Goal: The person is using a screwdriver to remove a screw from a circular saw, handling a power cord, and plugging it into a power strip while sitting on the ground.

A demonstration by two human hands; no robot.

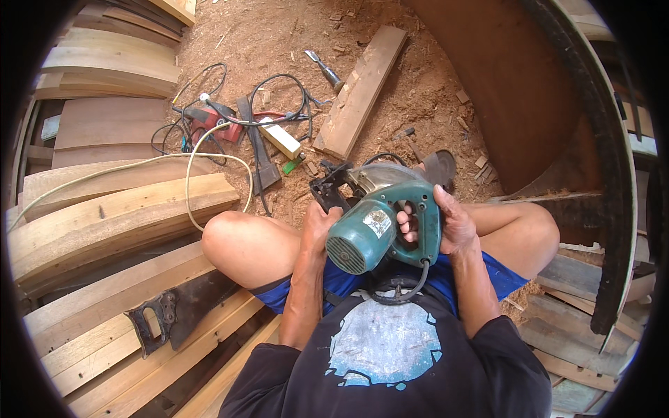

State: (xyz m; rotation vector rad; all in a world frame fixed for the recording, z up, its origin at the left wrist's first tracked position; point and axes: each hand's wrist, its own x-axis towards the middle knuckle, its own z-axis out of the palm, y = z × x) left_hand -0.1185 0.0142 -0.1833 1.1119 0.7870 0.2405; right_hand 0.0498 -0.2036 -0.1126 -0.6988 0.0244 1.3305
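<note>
Where two hands [319, 226] [456, 223], one circular saw [373, 226]

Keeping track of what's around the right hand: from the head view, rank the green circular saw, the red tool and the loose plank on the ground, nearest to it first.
1. Green circular saw: in the grip of the right hand.
2. Loose plank: on the ground ahead.
3. Red tool: on the ground, ahead and well to the left.
</note>
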